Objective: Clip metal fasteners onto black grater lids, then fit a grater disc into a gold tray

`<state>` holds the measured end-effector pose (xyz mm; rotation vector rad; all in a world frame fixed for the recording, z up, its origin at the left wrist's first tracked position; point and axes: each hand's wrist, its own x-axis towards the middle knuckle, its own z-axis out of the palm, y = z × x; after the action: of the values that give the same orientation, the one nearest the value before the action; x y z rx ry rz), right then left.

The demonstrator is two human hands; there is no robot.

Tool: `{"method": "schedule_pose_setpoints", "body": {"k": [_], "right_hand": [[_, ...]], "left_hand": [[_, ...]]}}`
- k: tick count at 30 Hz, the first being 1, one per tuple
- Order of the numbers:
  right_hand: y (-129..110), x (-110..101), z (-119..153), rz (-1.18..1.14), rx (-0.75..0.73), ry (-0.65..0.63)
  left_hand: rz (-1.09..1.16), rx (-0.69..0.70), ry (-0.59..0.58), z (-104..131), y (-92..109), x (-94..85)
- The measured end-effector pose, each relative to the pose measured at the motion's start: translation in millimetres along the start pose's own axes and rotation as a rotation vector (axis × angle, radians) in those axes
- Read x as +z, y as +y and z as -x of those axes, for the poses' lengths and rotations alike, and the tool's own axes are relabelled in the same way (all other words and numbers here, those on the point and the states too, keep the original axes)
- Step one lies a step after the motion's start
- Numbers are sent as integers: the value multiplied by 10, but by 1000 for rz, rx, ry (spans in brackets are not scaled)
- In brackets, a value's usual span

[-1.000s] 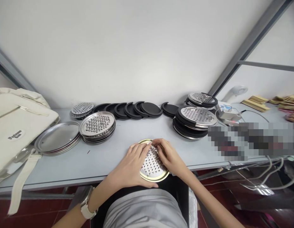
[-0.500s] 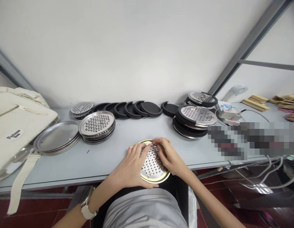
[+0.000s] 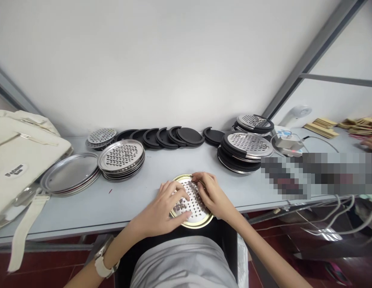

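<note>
A round metal grater plate [image 3: 193, 202] with a yellowish rim lies at the table's front edge, directly before me. My left hand [image 3: 169, 206] is over its left side, fingers and thumb spread apart and not wrapped round the rim. My right hand [image 3: 212, 196] holds the upper right rim, its fingers bent over the edge; their tips are partly hidden. Further left stands a stack of grater plates [image 3: 121, 156], beside a stack of plain round metal trays [image 3: 70, 174].
Black crescent-edged discs [image 3: 190, 136] lie in a row along the wall. Graters with black covers [image 3: 248, 145] are stacked at right. A cream bag [image 3: 26, 160] stands at far left. Wooden pieces [image 3: 322, 127], a power adapter [image 3: 286, 142] and another person's hand [image 3: 370, 143] are at far right.
My left hand has loosened from the grater plate's left rim, its fingers and thumb now spread over the surface. My right hand stays at the upper right rim.
</note>
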<state>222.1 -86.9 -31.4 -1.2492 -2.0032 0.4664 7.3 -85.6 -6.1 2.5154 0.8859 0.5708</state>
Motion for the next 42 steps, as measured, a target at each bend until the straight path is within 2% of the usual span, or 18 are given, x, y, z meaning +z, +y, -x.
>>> {"method": "schedule_pose_setpoints", "body": {"k": [6,17,29,34,42], "right_hand": [[2,0,4,-10,0,-3],[-11,1,2,-19,9,1],[7,14,9,-45,12,-1],[14,16,12,-51,18,0],[18,20,13,-66,16,17]], "left_hand": [[95,36,-140,-5,-36,-100],[96,20,-205,26,43,-139],[116,15,-135,43,50,29],[-56,61,-8,54,38,196],[-304,161,65,39,19,327]]}}
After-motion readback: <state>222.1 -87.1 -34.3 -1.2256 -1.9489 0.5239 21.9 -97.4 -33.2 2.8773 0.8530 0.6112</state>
